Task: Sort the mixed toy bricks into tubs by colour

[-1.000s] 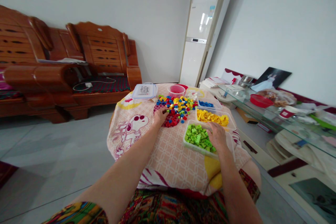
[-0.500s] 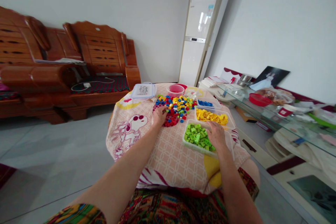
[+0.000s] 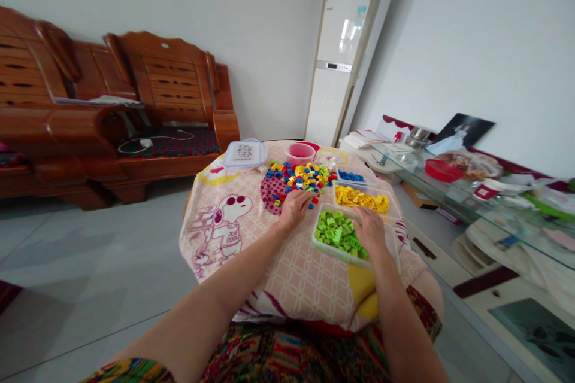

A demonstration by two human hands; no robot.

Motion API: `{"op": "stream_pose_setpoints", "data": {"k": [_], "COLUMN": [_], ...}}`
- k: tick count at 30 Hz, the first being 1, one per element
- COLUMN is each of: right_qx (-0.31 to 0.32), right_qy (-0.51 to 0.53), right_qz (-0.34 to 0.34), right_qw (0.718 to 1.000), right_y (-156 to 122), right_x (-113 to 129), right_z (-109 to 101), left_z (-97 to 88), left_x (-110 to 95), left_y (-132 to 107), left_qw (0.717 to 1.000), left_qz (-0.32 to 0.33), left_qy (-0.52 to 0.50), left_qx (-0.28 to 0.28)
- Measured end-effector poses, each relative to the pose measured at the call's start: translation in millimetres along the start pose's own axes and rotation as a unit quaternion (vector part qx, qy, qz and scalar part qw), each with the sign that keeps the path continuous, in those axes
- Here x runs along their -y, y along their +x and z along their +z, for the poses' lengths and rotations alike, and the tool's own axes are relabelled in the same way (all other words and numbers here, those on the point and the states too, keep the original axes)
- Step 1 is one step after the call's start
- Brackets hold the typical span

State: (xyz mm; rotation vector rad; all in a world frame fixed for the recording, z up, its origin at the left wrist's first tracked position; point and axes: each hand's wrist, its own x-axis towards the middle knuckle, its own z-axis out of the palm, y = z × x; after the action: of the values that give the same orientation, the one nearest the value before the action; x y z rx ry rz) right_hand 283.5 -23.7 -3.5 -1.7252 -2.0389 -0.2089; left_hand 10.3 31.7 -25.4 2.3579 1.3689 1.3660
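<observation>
My left hand [image 3: 295, 206] has shifted nearer green-brick box [image 3: 335, 250], shortening reach; right hand [image 3: 369, 229] stays over box's right side (pinching or spread, can't tell either).

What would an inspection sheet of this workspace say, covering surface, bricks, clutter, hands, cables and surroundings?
Surface: patterned tablecloth, creased at the near edge.
Job's things: mixed loose bricks heaped; green bricks, yellow bricks and blue bricks in separate clear containers.
Clutter: round tub and a lid-like item with blue edging, beyond the heap.
Hands: left hand at the heap's near edge; right hand over the green container's right part. Whether either grips a brick is unclear.
Cables: white cable loose on a chair seat.
Surroundings: wooden chairs left, tall white appliance behind, cluttered glass shelf right.
</observation>
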Motion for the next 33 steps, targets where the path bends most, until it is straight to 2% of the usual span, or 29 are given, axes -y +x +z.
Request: {"op": "stream_pose_setpoints", "data": {"k": [4, 8, 10, 12, 15, 17, 20, 23, 28, 33], "right_qx": [-0.008, -0.004, -0.003, -0.003, -0.004, -0.003, -0.006, -0.014, -0.017, -0.008], "right_qy": [0.002, 0.006, 0.009, 0.011, 0.013, 0.015, 0.014, 0.012, 0.01, 0.007], "right_qz": [0.001, 0.001, 0.0, 0.0, 0.0, 0.0, -0.003, -0.004, -0.006, 0.003], "right_qw": [1.0, 1.0, 1.0, 1.0, 1.0, 1.0, 1.0, 1.0, 1.0, 1.0], "right_y": [-0.7, -1.6, -1.8, -1.8, -1.5, -1.3, -1.7, -2.3, -2.1, -1.5], "right_x": [-1.3, -0.6, -0.2, 0.1, -0.1, -0.7, -1.3, -0.9, 1.2, 3.2], "right_z": [0.7, -0.3, -0.9, -1.4, -1.2, -0.5, 0.4, 0.5, -1.1, -2.8], "left_z": [20.7, 16.8, 7.2, -4.6, -22.8, -34.0, -46.9, -51.3, -44.4, -38.4], "left_x": [-27.1, -26.7, -15.7, -0.2, 24.5, 36.6, 44.4, 44.7, 45.6, 35.3], "left_y": [-10.3, -12.5, -10.6, -8.6, -9.1, -12.5, -19.5, -23.2, -21.1, -18.7], "left_qw": [0.992, 0.992, 0.997, 0.999, 0.983, 0.969, 0.954, 0.953, 0.967, 0.985], "left_qz": [0.082, 0.069, 0.027, -0.045, -0.154, -0.206, -0.253, -0.256, -0.232, -0.164], "left_qy": [-0.088, -0.107, -0.074, -0.014, 0.076, 0.12, 0.158, 0.163, 0.099, 0.029], "left_qx": [0.026, 0.019, 0.004, -0.024, -0.063, -0.062, -0.008, 0.018, -0.017, -0.045]}}
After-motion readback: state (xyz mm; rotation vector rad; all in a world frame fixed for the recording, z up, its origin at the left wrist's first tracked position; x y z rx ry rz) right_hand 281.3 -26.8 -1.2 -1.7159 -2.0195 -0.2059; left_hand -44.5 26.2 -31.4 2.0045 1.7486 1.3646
